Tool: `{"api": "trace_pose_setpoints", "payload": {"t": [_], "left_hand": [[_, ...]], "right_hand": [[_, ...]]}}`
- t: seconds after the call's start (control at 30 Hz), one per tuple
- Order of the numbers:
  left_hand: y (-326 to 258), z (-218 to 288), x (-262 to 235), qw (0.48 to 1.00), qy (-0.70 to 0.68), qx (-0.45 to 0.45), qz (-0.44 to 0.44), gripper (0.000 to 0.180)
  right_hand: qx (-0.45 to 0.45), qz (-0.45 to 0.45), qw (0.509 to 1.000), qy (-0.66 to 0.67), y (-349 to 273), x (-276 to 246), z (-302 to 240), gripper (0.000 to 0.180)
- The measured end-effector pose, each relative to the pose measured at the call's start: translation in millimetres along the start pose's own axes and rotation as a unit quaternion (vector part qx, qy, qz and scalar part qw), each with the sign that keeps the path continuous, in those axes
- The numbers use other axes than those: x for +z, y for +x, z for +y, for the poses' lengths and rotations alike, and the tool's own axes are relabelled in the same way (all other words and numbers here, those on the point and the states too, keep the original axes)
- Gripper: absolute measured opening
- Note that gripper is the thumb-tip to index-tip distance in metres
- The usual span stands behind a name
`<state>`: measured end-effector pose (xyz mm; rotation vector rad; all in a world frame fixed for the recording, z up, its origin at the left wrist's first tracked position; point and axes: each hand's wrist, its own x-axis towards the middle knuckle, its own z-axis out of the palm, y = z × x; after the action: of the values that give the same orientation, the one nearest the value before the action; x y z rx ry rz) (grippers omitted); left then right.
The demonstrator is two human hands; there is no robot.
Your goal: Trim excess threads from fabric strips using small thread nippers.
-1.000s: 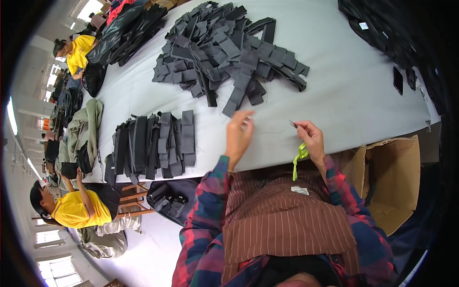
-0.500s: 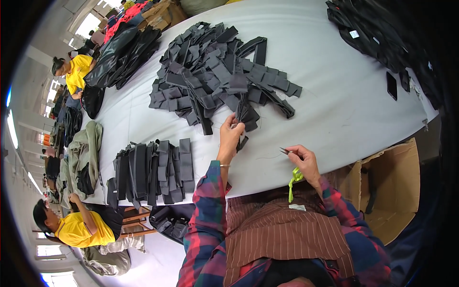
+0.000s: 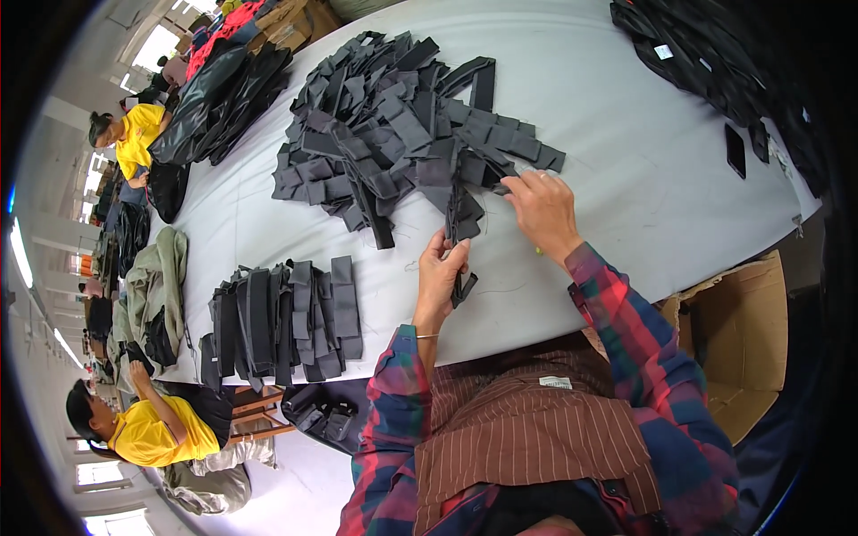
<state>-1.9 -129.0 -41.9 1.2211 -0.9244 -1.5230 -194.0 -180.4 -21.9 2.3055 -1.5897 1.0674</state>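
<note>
A large heap of dark grey fabric strips (image 3: 393, 134), folded or stitched into segments, lies on the white-covered table. My left hand (image 3: 438, 272) is closed, its thumb and fingers pinching a dark fabric strip (image 3: 463, 219) at the heap's near edge. The strip's short end hangs below my fingers. My right hand (image 3: 543, 210) reaches to the heap's right side, fingers bent at the strips there. A bit of the yellow-green ribbon of the thread snips shows under this hand; the snips' blades are hidden. Loose threads lie on the cloth near both hands.
A row of stacked grey strips (image 3: 286, 322) lies at the table's near left. Black garments (image 3: 706, 62) and a phone (image 3: 735, 150) are at the right. An open cardboard box (image 3: 737, 348) stands by the near right edge. Two people in yellow shirts work at the left.
My right hand, with the thread snips, has moved forward and up to the heap's right edge. My left hand has come slightly nearer me, still pinching the strip.
</note>
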Motion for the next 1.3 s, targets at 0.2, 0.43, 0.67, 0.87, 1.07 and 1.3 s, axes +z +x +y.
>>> {"api": "trace_pose_setpoints", "payload": {"t": [0.2, 0.43, 0.67, 0.87, 1.07, 1.3], "left_hand": [[-26.8, 13.5, 5.9, 0.991, -0.1, -0.049, -0.074, 0.041], [-71.1, -4.5, -1.7, 0.927, -0.296, -0.113, -0.202, 0.066], [-104.1, -14.4, -1.5, 0.916, -0.355, -0.132, -0.128, 0.062], [-117.7, -21.4, -2.4, 0.905, -0.394, -0.094, -0.132, 0.062], [-126.9, -16.0, 3.2, 0.899, -0.407, -0.089, -0.135, 0.063], [-134.4, -10.7, 7.3, 0.902, -0.403, -0.09, -0.127, 0.06]], "right_hand": [[0.07, -0.086, 0.994, 0.017, -2.1, 3.6, 13.7, 0.009], [0.223, -0.129, 0.932, 0.254, -32.3, -41.4, -15.0, 0.018], [0.246, -0.146, 0.835, 0.47, -62.2, -66.6, -54.1, 0.018], [0.048, -0.085, 0.954, 0.283, -65.5, -68.5, -73.4, 0.018], [0.047, -0.068, 0.954, 0.289, -71.2, -69.3, -86.6, 0.019], [0.116, -0.085, 0.927, 0.346, -79.8, -71.2, -94.7, 0.019]]}}
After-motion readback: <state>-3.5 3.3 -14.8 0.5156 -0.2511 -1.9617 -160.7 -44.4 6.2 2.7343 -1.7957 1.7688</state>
